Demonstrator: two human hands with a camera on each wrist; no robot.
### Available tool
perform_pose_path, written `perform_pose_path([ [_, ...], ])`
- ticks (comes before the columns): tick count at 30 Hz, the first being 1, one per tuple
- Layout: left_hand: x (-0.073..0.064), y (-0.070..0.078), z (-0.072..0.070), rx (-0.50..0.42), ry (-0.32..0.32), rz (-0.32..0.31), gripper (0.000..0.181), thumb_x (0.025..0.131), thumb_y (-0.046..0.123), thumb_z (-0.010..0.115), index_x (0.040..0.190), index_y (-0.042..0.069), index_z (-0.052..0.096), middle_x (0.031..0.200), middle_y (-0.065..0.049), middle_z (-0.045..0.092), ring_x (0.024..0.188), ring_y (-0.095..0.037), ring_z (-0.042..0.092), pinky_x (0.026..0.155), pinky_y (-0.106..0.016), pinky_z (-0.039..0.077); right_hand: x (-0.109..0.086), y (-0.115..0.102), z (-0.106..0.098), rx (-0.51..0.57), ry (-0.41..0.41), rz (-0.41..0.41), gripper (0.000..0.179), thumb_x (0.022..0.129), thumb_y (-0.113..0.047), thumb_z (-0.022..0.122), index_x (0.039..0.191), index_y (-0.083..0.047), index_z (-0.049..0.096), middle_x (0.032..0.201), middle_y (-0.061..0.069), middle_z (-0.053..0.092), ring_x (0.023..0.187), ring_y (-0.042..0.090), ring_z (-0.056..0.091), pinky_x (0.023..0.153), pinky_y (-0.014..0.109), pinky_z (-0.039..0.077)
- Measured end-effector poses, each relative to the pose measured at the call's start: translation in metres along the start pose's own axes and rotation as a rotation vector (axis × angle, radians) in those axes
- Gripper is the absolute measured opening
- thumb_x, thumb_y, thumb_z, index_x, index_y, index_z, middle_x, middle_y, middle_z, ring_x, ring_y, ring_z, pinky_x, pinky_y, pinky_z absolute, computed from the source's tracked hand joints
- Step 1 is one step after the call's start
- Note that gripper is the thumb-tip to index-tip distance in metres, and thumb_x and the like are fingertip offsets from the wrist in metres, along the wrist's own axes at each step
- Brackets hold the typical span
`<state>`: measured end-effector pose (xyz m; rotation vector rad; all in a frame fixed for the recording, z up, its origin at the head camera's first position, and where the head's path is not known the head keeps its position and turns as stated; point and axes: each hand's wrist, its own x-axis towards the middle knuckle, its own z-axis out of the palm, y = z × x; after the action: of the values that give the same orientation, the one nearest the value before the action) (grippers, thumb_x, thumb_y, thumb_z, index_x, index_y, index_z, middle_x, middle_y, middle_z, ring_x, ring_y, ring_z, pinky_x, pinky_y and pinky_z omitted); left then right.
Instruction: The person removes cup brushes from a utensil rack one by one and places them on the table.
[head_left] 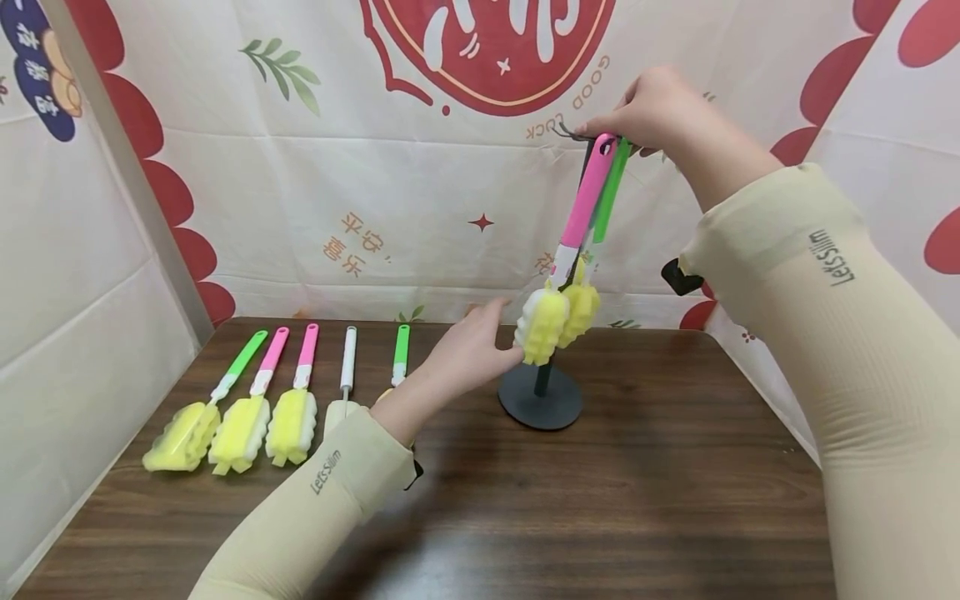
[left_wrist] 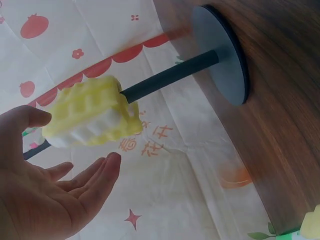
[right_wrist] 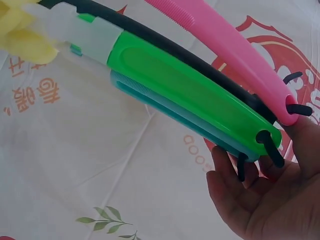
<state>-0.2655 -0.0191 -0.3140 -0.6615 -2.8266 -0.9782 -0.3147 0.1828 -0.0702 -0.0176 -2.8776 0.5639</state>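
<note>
My right hand point(head_left: 660, 108) grips the hooked top of a dark upright stand point(right_wrist: 200, 65), its fingers around the hooks. From the hooks hang a sponge bottle brush with a pink handle point(head_left: 588, 192), one with a green handle point(right_wrist: 190, 92) and one with a teal handle point(right_wrist: 175, 115). Their heads dangle, including a yellow-and-white sponge head point(head_left: 543, 325). My left hand point(head_left: 476, 346) is beside that sponge head, fingers spread and nothing held. In the left wrist view the left thumb lies close to the sponge head point(left_wrist: 90, 117); contact is unclear.
Several bottle brushes lie in a row on the left of the brown table point(head_left: 600, 508): one with a green handle point(head_left: 243, 358), two with pink handles point(head_left: 272, 354), one with a white handle point(head_left: 348, 358) and another green one point(head_left: 401, 350), partly behind my left arm. A printed cloth point(head_left: 420, 200) hangs behind.
</note>
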Motion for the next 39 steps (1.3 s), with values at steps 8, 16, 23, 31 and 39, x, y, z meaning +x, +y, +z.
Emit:
perform_pose_path([
  [8, 0.003, -0.001, 0.005, -0.076, 0.036, 0.000, 0.075, 0.085, 0.035, 0.068, 0.148, 0.014, 0.034, 0.143, -0.007, 0.044, 0.127, -0.022, 0.043, 0.099, -0.042, 0.042, 0.000, -0.003, 0.006, 0.026, 0.003, -0.005, 0.060, 0.085, -0.059, 0.062, 0.106, -0.003, 0.060, 0.094, 0.010, 0.060, 0.090, 0.025, 0.056, 0.075, 0.029, 0.049],
  [16, 0.010, -0.003, 0.014, -0.157, 0.056, 0.040, 0.076, 0.084, 0.031, 0.072, 0.147, 0.011, 0.034, 0.130, -0.006, 0.051, 0.113, -0.019, 0.045, 0.091, -0.036, 0.046, 0.003, -0.004, 0.007, -0.006, -0.041, -0.019, 0.063, 0.087, -0.059, 0.060, 0.113, -0.001, 0.057, 0.079, 0.004, 0.061, 0.068, 0.017, 0.060, 0.067, 0.031, 0.050],
  [23, 0.015, -0.003, 0.020, -0.188, 0.029, 0.008, 0.082, 0.085, 0.030, 0.072, 0.151, 0.011, 0.026, 0.142, -0.008, 0.046, 0.120, -0.019, 0.050, 0.095, -0.038, 0.046, 0.000, -0.006, 0.006, -0.053, -0.058, -0.018, 0.072, 0.087, -0.064, 0.055, 0.119, 0.000, 0.052, 0.092, 0.009, 0.059, 0.080, 0.026, 0.060, 0.070, 0.036, 0.050],
  [31, 0.017, 0.001, 0.024, -0.318, 0.031, 0.026, 0.077, 0.085, 0.022, 0.074, 0.147, 0.012, 0.031, 0.126, -0.006, 0.052, 0.110, -0.026, 0.056, 0.091, -0.038, 0.048, 0.000, -0.005, 0.006, -0.067, -0.070, -0.075, 0.081, 0.090, -0.061, 0.051, 0.139, 0.002, 0.046, 0.113, 0.018, 0.053, 0.108, 0.034, 0.049, 0.097, 0.053, 0.041],
  [39, 0.017, 0.007, 0.027, -0.336, 0.045, 0.015, 0.076, 0.085, 0.020, 0.074, 0.147, 0.010, 0.031, 0.126, -0.007, 0.053, 0.108, -0.026, 0.056, 0.090, -0.037, 0.048, 0.005, -0.004, 0.007, -0.051, -0.125, -0.218, 0.062, 0.096, -0.049, 0.051, 0.139, -0.005, 0.053, 0.115, 0.017, 0.056, 0.091, 0.028, 0.059, 0.092, 0.044, 0.045],
])
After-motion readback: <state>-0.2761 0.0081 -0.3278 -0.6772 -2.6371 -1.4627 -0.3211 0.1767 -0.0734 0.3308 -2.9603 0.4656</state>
